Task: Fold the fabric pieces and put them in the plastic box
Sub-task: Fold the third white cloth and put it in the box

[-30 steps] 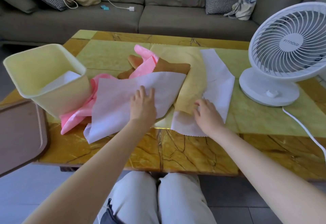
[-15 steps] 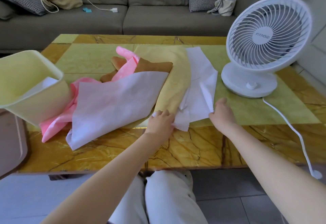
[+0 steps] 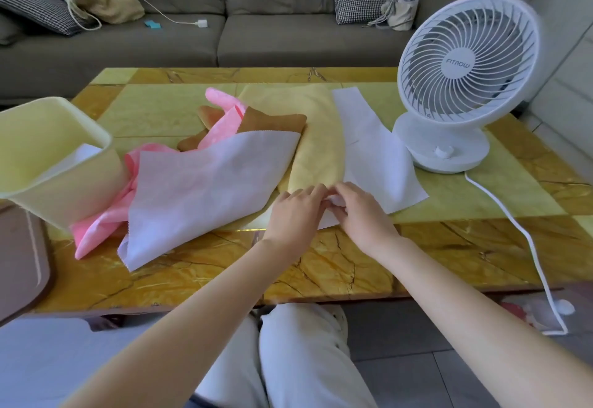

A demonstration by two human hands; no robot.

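- Table (image 3: 321,266): the work surface. Its near edge lies just below both hands, so a fold drawn toward the body would hang over it. The fold is better carried far and right, along the cloth's own length.
- Fan (image 3: 468,67): stands at the far right with its base just beside the strip's right edge. It limits room on that side, and if it is running a lifted end may flutter.
- Box (image 3: 73,189): at the left edge, tilted, with one white piece (image 3: 80,154) already inside. The path to it crosses the heap.
- Heap, centre-left: white sheet (image 3: 205,189) over pink piece (image 3: 96,231) and brown piece (image 3: 269,121), with yellow piece (image 3: 317,138) alongside. None is folded yet.
- Strip (image 3: 372,150): the piece in hand, long and white. It lies flat from far centre to near right, and its left edge overlaps the yellow piece. It should be lifted free of that piece first, then corners matched and the crease pressed flat.
- Right hand (image 3: 362,215): pinches the strip's near-left corner.
- Left hand (image 3: 293,215): fingers bent against the same corner; whether they grasp it cannot be told.
- Cord (image 3: 519,234): trails off the near-right edge, well apart from the hands.
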